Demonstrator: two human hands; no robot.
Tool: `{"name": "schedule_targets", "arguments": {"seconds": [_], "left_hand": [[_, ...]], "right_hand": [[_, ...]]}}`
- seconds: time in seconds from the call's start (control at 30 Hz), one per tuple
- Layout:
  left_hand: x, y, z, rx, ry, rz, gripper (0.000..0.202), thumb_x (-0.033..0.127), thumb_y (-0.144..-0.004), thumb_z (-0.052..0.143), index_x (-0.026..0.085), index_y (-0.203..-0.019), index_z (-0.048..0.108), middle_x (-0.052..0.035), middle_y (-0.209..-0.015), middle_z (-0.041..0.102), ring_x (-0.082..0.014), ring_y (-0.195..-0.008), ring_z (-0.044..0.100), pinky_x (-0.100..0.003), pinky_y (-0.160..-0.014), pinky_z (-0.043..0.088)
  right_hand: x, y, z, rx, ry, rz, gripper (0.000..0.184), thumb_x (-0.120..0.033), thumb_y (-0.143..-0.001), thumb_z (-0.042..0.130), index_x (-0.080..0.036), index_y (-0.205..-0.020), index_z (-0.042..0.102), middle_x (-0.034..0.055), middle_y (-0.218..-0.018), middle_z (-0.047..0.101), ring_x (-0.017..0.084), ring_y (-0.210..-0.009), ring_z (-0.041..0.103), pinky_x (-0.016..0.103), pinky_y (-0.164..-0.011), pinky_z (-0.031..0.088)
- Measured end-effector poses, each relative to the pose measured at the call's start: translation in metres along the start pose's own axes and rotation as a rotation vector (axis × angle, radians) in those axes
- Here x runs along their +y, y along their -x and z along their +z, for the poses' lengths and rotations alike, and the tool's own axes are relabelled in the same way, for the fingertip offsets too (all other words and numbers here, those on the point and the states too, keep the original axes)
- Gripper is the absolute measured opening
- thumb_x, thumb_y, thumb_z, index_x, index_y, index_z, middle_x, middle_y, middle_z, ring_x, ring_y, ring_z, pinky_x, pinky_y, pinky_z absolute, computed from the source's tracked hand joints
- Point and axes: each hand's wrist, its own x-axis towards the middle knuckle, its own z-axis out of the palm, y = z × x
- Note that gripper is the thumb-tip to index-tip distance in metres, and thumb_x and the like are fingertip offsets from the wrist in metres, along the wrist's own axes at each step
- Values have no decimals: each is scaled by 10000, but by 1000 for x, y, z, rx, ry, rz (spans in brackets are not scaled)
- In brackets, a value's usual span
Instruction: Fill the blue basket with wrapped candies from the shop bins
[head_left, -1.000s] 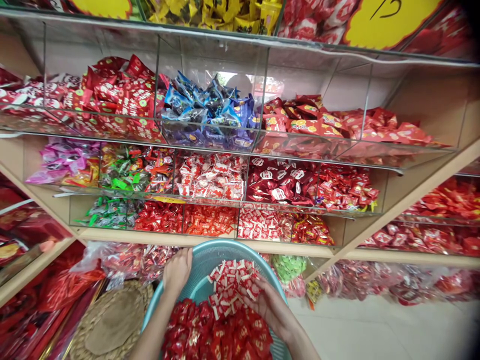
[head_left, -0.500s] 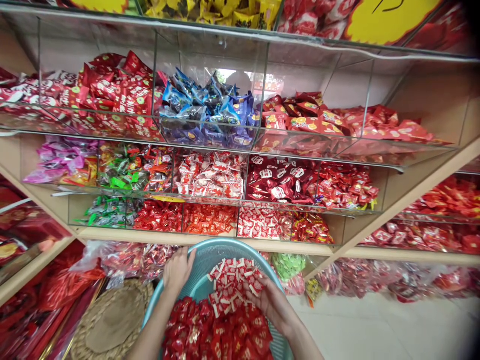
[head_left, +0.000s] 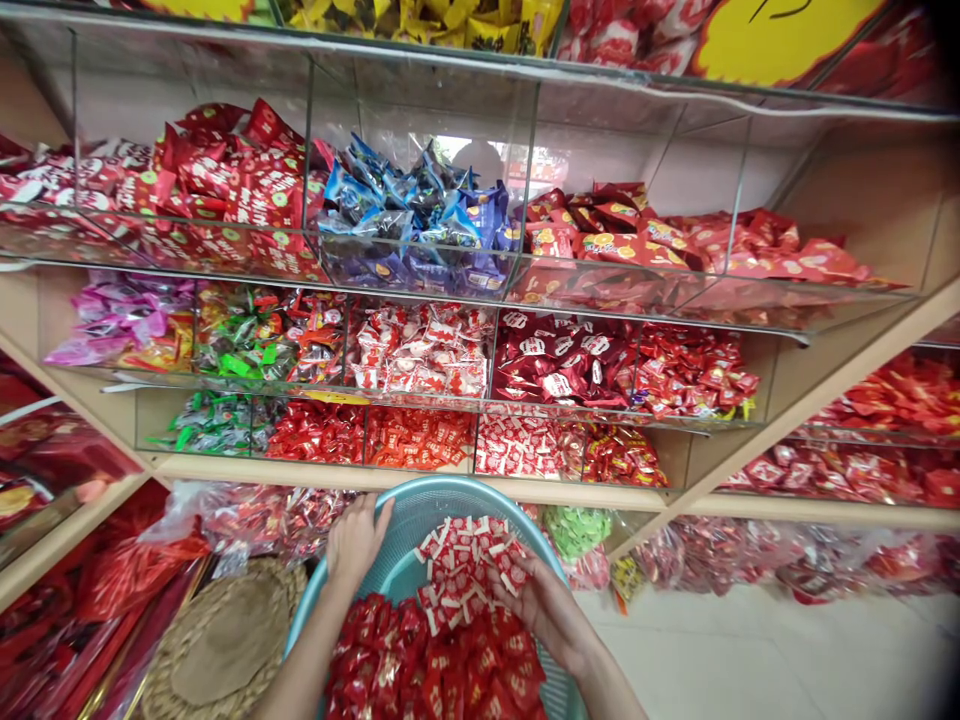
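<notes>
The left hand (head_left: 356,542) was laid on the rim of a teal basket (head_left: 420,500), its fingers spread and empty. The right hand (head_left: 547,612) was half-curled against white-and-red sweets (head_left: 469,565), heaped over red packets (head_left: 431,660) in the basket; whether any were gripped could not be told.

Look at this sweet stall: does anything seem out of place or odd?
The teal plastic basket holds two kinds of sweets together: white-and-red packets heaped on dark red ones. The clear shelf bins behind mostly keep one kind each, so this mix stands out.
</notes>
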Motion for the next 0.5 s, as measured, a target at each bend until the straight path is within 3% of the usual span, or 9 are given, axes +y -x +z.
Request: {"name": "schedule_targets", "arguments": {"seconds": [0.5], "left_hand": [[1,0,-1,70,-31,37,493,469,-882,216,180,-963,606,-89,-933,682,-220,-911,600,-374,-940,330]], "right_hand": [[1,1,0,10,-5,-9,281,-243,-666,702,-196,-906,564,-10,-872,654,177,-863,644,359,-871,483]]}}
